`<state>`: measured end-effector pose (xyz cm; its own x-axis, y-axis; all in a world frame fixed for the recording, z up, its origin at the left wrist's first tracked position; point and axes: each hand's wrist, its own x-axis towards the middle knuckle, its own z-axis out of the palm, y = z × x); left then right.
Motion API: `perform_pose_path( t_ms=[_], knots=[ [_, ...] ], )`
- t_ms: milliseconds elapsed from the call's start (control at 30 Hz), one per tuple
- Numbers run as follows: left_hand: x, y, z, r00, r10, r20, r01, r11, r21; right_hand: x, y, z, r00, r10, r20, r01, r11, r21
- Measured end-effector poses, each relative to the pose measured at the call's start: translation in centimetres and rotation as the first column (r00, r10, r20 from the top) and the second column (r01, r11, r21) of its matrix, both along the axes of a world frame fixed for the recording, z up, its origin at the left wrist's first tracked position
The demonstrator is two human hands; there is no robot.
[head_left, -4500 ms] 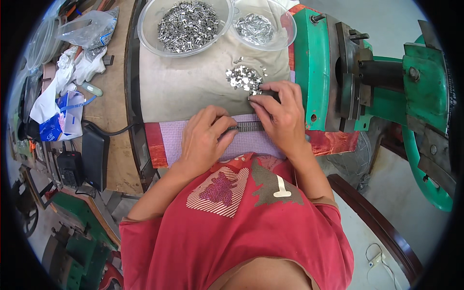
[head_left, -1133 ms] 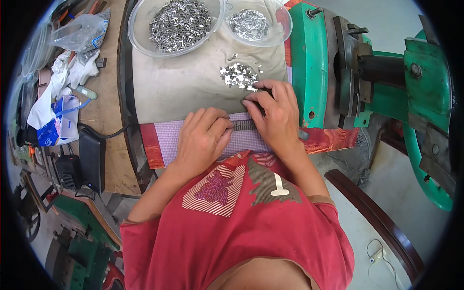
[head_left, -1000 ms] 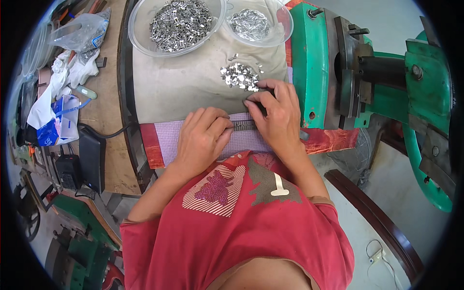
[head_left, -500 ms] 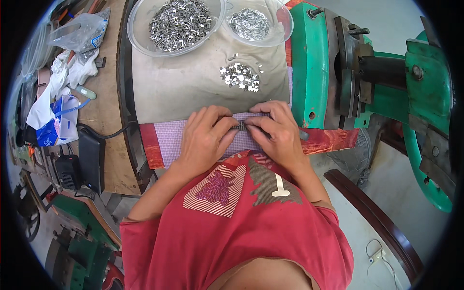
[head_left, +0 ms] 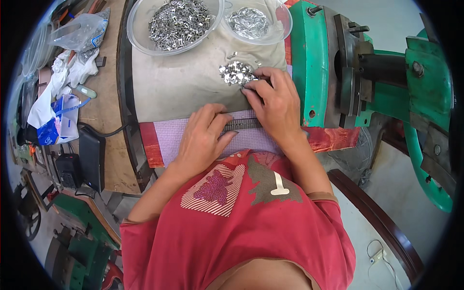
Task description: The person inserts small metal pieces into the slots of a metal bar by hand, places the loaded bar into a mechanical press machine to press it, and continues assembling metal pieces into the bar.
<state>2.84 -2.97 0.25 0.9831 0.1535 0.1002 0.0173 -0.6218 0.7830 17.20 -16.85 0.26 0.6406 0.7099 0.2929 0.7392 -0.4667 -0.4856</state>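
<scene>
My left hand [head_left: 203,135] is closed on the left end of a dark, ridged metal strip [head_left: 245,124], which lies crosswise over a lilac checked cloth [head_left: 169,140]. The strip looks segmented, and my fingers hide its left end. Farther out, my right hand [head_left: 276,104] reaches to the near right edge of a small pile of shiny metal pieces [head_left: 236,72]. Its thumb and forefinger come together there; whatever they pinch is too small to make out. The pile rests on a grey-beige cloth [head_left: 179,92].
Two clear plastic bowls stand at the back: a larger bowl [head_left: 135,41] of small metal clips and a smaller bowl [head_left: 286,34] of slim silvery pieces. A green machine [head_left: 302,72] rises at the right. Bags, a tissue pack [head_left: 58,128] and a black box [head_left: 92,159] crowd the left bench.
My right hand has left the strip beside my left hand and moved away from me to the pile. More of the strip now shows. My left hand stays about where it was.
</scene>
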Motion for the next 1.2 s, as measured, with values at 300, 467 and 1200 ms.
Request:
perform_pose_path(
  t_ms=[300, 467, 1200],
  knots=[
    [-1.2, 1.0, 0.0, 0.999, -0.029, -0.033, 0.029, 0.999, -0.013, -0.7, -1.2, 1.7, 0.99, 0.103, -0.093, -0.096, 0.992, 0.08],
    [-1.8, 1.1, -0.4, 0.999, 0.035, -0.009, -0.035, 0.994, -0.1, -2.6, -2.9, 1.9, 0.966, 0.173, -0.193, -0.16, 0.984, 0.083],
    [-0.5, 0.1, -0.4, 0.996, 0.037, 0.084, -0.04, 0.999, 0.034, -0.7, -2.0, 2.1, 0.948, 0.231, -0.219, -0.27, 0.948, -0.17]
  ],
)
